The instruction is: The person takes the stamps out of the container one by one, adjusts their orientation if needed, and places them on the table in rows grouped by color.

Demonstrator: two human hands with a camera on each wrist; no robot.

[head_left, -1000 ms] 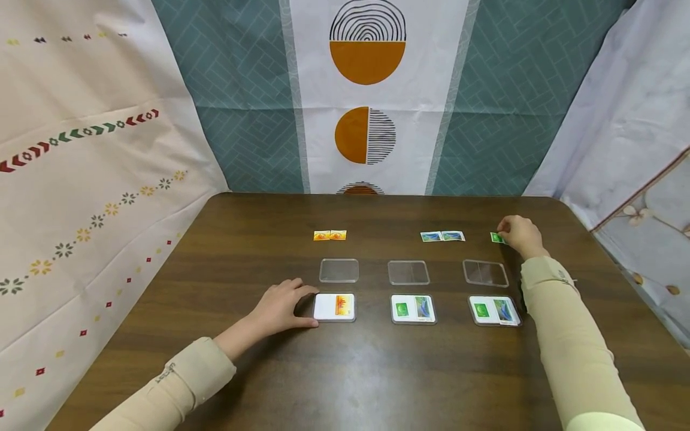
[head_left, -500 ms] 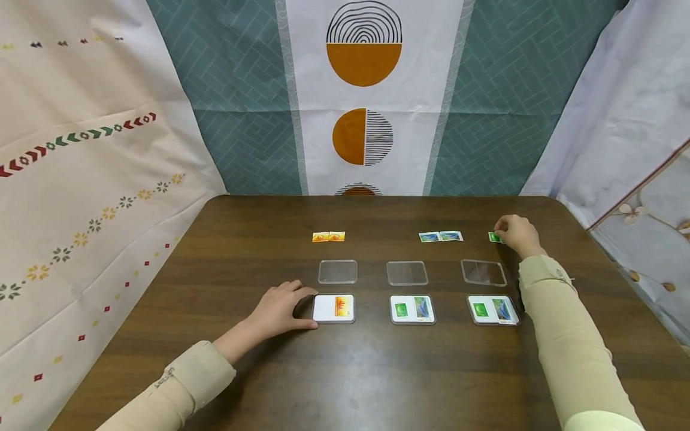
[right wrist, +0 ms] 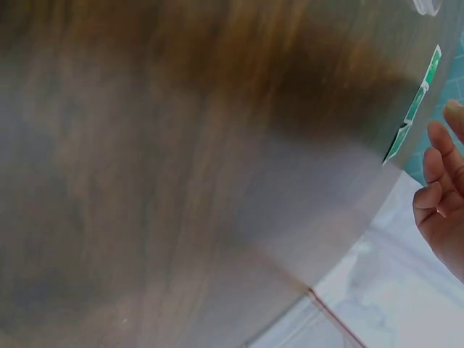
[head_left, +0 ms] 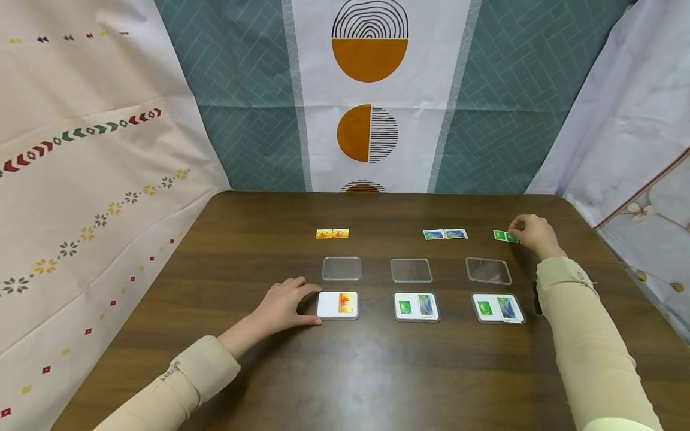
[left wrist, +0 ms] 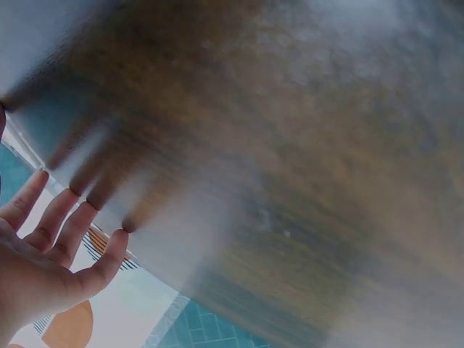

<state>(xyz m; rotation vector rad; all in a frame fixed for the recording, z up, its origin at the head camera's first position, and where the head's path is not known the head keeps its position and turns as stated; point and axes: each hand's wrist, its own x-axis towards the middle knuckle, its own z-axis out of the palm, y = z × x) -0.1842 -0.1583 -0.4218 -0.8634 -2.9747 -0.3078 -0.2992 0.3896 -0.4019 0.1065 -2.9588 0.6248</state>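
In the head view my left hand (head_left: 283, 305) spans the left edge of a clear case (head_left: 327, 305) holding a white card, thumb and forefinger touching its two left corners. An orange stamp (head_left: 345, 303) sits on that card. The left wrist view shows the fingers fairly straight. My right hand (head_left: 536, 234) hovers low at the right end of a row of green stamps (head_left: 499, 235), covering part of it. In the right wrist view, three green stamps (right wrist: 415, 105) lie end to end on the table; the fingers (right wrist: 431, 165) are loosely bent, with nothing visible between them.
Two more cased cards, one in the middle (head_left: 417, 307) and one at right (head_left: 498, 308), each bear a green and a blue stamp. Behind stand three clear lids (head_left: 342, 269). Orange stamps (head_left: 332, 233) and blue stamps (head_left: 445, 234) lie farther back on the brown table (head_left: 242, 239).
My right hand has drawn slightly to the right, and a second green stamp shows in the head view where one showed before. The left hand stays at the case.
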